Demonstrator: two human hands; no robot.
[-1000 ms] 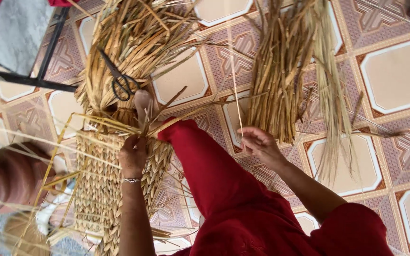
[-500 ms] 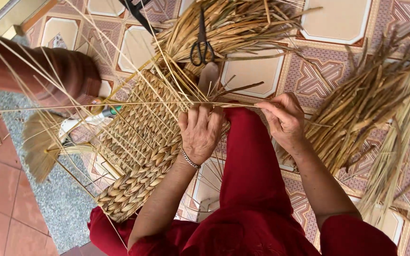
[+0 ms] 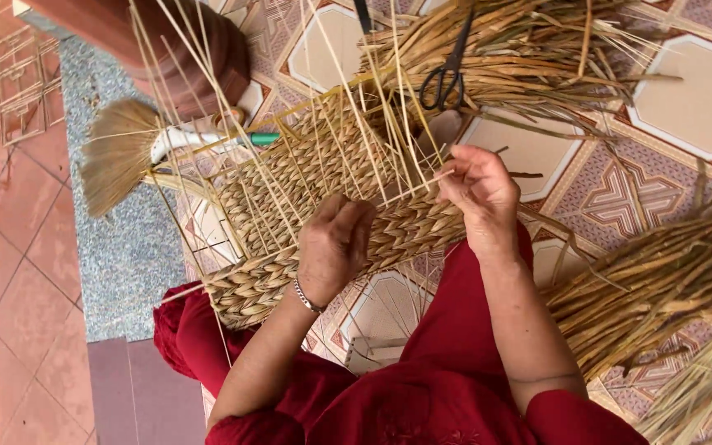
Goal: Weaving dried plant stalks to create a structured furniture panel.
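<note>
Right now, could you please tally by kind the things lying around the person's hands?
Woven mat: 1
Scissors: 1
Hand broom: 1
Loose straw bundles: 2
Total: 5

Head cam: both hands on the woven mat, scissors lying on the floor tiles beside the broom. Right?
Not quite. In the head view the left hand and right hand are on the woven mat, but the scissors lie on the straw bundle, well apart from the broom.
</note>
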